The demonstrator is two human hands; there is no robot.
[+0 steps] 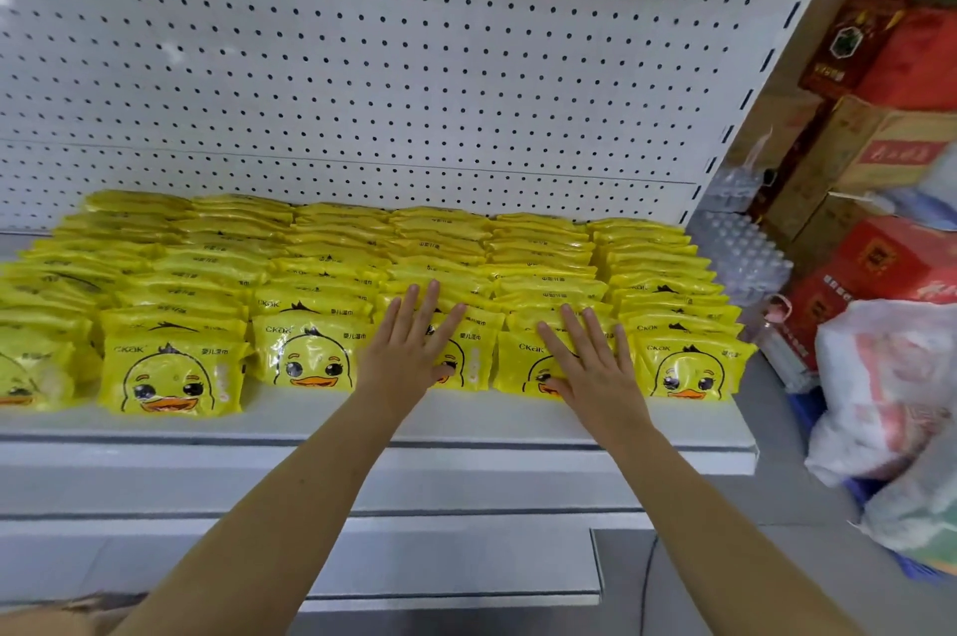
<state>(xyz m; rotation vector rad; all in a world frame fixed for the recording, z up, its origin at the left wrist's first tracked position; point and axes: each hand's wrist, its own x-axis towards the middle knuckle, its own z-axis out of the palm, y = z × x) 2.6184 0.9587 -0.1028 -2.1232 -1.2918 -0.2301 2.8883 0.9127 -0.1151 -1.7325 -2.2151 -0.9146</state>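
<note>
Several rows of yellow duck-face wipe packs (316, 356) stand leaning back on a white shelf (362, 420). My left hand (414, 350) lies flat with straight, spread fingers on the front pack of the middle row (474, 361). To its right, my right hand (590, 361) presses with straight fingers on the front pack of the neighbouring row (518, 361). Neither hand grips anything. Both hands hide most of the duck faces beneath them.
A white pegboard back wall (393, 65) rises behind the packs. Stacked red and brown cartons (880, 128) and wrapped water bottles (745, 257) stand to the right. White plastic bags (890, 376) sit at the right edge. Lower white shelves (466, 558) project toward me.
</note>
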